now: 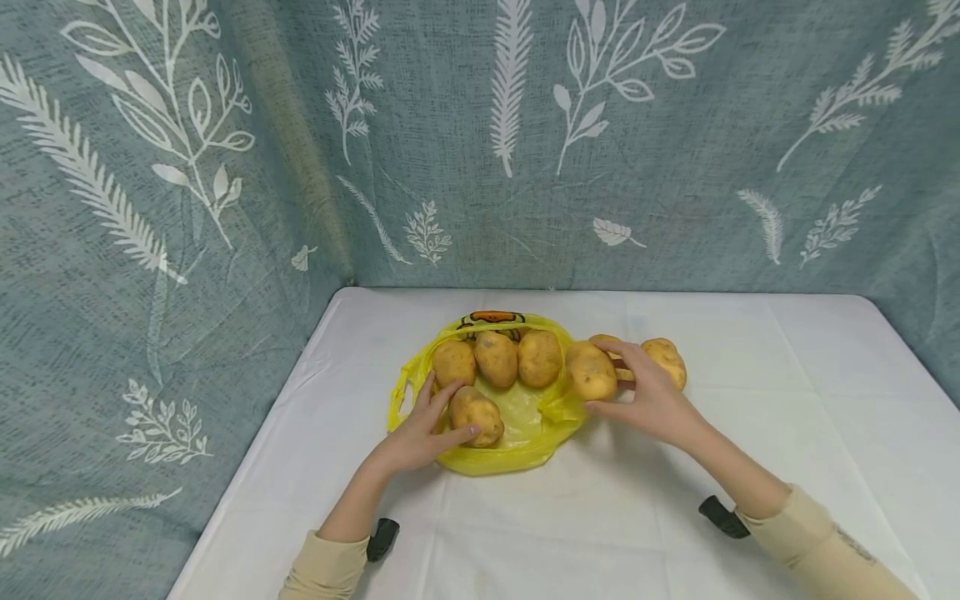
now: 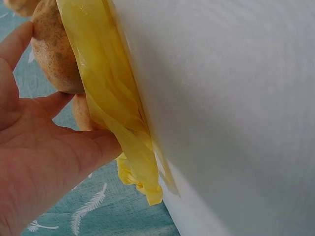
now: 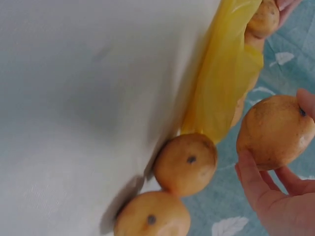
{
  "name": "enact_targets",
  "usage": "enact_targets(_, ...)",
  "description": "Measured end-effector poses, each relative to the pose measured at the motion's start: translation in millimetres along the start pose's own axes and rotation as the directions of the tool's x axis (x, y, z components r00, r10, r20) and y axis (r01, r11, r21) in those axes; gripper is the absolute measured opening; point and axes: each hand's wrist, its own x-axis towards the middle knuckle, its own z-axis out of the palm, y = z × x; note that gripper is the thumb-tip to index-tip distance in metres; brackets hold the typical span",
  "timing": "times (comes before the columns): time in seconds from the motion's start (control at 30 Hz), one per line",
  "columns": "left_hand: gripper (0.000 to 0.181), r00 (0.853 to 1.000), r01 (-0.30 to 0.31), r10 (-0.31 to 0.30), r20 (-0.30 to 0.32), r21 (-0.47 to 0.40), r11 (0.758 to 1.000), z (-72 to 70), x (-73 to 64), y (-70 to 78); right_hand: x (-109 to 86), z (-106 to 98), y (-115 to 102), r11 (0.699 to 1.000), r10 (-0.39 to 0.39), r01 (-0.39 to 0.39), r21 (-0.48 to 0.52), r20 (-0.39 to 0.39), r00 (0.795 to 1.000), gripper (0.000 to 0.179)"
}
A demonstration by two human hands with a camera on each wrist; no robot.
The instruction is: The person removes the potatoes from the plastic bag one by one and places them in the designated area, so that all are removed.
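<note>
Right hand (image 1: pixel 651 402) has a potato (image 1: pixel 590 372) in its grip, up off the counter (image 1: pixel 570 533); left hand (image 1: pixel 415 433) has its grip round the front potato (image 1: pixel 480 415) in the bag (image 1: pixel 517 457).

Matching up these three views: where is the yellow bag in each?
Head: yellow bag central across the picture, below mid-height.
Left wrist: yellow bag from top edge to lower middle.
Right wrist: yellow bag from top edge past mid-height, right of centre.
Shared landmark: white tabletop, beneath, right of and left of it respectively.

Potatoes (image 1: pixel 496 359) in bag (image 1: pixel 517 458), others (image 1: pixel 667 360) at right
</note>
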Motion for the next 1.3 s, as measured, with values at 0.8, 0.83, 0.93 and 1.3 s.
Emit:
enact_targets(0.8,0.081,1.0,-0.002,0.002,0.0,-0.006,1.0,-0.7,0.1,1.4,-29.0,-54.2,24.0,0.988,0.055,-0.071,-0.139,-0.115,0.992,0.08)
enact_targets(0.83,0.081,1.0,-0.001,0.001,0.0,-0.007,1.0,-0.5,0.1,1.5,-30.2,-56.9,25.3,0.987,0.055,-0.072,-0.141,-0.121,0.991,0.08)
enact_targets(0.93,0.081,1.0,0.001,-0.001,0.001,-0.011,1.0,-0.3,-0.2,1.6,-33.2,-65.2,29.4,0.985,0.056,-0.077,-0.152,-0.134,0.989,0.079)
enact_targets(1.3,0.081,1.0,0.002,-0.002,0.006,-0.009,1.0,0.0,1.1,0.7,-40.5,-88.3,50.3,0.973,0.102,-0.13,-0.189,-0.153,0.983,0.08)
